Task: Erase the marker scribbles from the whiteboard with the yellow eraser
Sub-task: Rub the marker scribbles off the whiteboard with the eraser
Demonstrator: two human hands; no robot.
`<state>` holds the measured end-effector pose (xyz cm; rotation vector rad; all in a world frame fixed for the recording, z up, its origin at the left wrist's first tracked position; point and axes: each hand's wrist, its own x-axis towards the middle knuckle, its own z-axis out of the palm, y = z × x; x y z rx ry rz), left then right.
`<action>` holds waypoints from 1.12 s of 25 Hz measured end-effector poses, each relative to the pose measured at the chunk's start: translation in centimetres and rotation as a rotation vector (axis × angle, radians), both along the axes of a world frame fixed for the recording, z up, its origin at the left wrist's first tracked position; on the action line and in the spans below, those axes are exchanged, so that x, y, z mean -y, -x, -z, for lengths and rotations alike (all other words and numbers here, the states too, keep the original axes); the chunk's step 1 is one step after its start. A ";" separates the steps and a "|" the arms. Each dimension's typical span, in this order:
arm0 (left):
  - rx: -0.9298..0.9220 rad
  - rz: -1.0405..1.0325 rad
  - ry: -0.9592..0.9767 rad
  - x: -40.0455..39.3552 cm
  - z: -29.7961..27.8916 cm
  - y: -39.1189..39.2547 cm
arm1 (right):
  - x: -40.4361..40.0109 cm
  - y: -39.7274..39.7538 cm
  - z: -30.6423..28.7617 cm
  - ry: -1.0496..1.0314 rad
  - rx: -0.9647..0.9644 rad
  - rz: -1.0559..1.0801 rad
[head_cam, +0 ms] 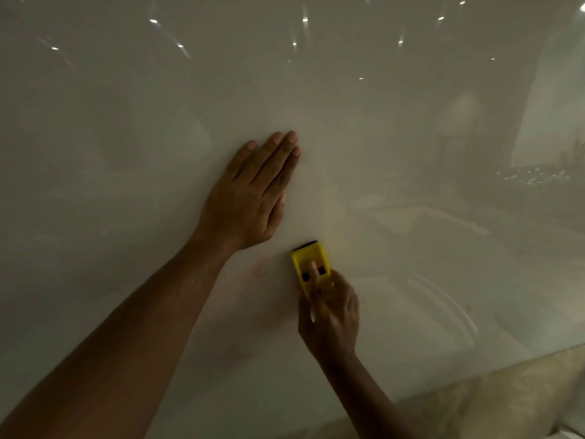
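A glossy whiteboard [126, 153] fills almost the whole view. My left hand [250, 194] lies flat on it near the middle, fingers straight and together, holding nothing. Just below and to the right, my right hand [330, 315] grips the yellow eraser [308, 264] and presses it against the board, its dark felt edge pointing up. Faint pinkish smears [253, 299] show on the board left of the eraser and below my left hand. No sharp marker lines are visible.
The board's lower edge [474, 372] runs diagonally across the bottom right, with a beige marbled surface [506, 403] beneath it. Reflections of ceiling lights [305, 19] and room furniture glint across the upper and right parts of the board.
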<state>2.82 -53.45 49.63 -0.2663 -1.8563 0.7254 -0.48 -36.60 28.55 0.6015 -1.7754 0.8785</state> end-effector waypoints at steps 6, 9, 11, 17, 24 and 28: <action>0.029 0.009 0.029 1.0 0.0 -0.6 | 0.9 0.7 -0.6 0.249 0.108 0.073; 0.027 0.010 0.033 1.2 0.1 -0.8 | -0.6 1.4 -0.8 -0.187 -0.223 0.071; 0.023 0.013 0.049 1.5 0.1 -1.0 | -1.1 2.2 -2.1 0.024 -0.076 0.092; 0.031 0.019 0.074 3.2 0.4 -2.1 | 2.6 -0.5 0.0 -0.249 -0.271 -0.028; 0.043 -0.014 0.057 7.5 2.1 -5.5 | 6.1 -3.1 -0.7 -0.062 -0.132 -0.007; 0.040 -0.026 0.058 8.7 2.3 -6.3 | 6.8 -3.1 -2.0 0.214 0.082 -0.042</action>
